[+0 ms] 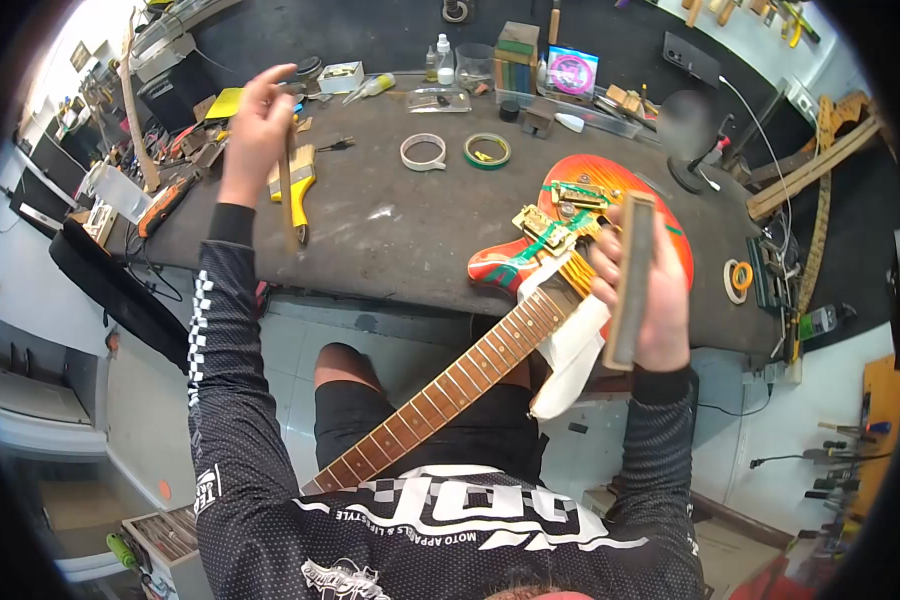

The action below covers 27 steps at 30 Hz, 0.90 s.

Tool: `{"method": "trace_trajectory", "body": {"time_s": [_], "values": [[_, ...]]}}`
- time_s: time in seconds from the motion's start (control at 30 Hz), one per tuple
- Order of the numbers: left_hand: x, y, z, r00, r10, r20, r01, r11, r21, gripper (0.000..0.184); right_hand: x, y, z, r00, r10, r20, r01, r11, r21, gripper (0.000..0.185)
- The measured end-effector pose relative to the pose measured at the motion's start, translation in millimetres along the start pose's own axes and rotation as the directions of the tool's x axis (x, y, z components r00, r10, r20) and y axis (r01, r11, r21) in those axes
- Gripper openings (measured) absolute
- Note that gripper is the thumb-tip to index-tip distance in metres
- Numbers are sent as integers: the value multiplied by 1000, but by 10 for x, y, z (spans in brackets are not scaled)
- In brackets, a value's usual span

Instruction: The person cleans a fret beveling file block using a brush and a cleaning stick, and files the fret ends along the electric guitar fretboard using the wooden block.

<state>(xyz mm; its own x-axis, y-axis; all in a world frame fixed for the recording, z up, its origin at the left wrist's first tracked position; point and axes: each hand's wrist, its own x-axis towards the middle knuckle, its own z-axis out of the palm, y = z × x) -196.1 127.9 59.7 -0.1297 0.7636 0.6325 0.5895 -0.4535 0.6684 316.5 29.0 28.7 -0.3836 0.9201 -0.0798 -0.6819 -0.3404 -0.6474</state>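
An electric guitar (530, 315) lies slanting across the front of the work, its red-orange body on the dark bench (380, 260), right of centre, and its fretted neck reaching down over the person's lap. Strips of green tape (508, 270) cross the body beside the gold-coloured hardware (544, 232). A white sheet (577, 345) sits beneath the neck where it meets the body, hanging past the bench edge. The right hand (660, 300), above the guitar's near side, grasps a long flat block (630, 285) that stands nearly upright, fingers wrapped behind it. The left hand (255, 135), raised over the left part of the bench and well apart from the guitar, seems to pinch a thin brown strip (286, 185) that hangs down, blurred. Behind this strip lies a brush (307, 190) with a yellow handle. Farther in, near the middle, a pale tape roll (406, 152) and a green-edged roll (468, 150) lie side by side. Toward the back stand a white bottle (445, 73) and a pink-and-blue packet (573, 72).
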Motion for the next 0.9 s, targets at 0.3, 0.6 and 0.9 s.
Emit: {"method": "trace_trajectory", "body": {"time_s": [0.3, 0.6, 0.9], "values": [[-1237, -292, 736, 893, 155, 422, -316, 884, 345, 47, 175, 484, 589, 990, 32, 139, -13, 992, -129, 58], [-1742, -353, 207, 919, 43, 392, -266, 801, 536, 35, 357, 729, 861, 990, 32, 137, 5, 965, -262, 58], [-1488, 1151, 460, 988, 11, 153, 44, 936, -348, 41, 939, 1238, 1124, 991, 24, 128, 34, 902, -430, 51]]}}
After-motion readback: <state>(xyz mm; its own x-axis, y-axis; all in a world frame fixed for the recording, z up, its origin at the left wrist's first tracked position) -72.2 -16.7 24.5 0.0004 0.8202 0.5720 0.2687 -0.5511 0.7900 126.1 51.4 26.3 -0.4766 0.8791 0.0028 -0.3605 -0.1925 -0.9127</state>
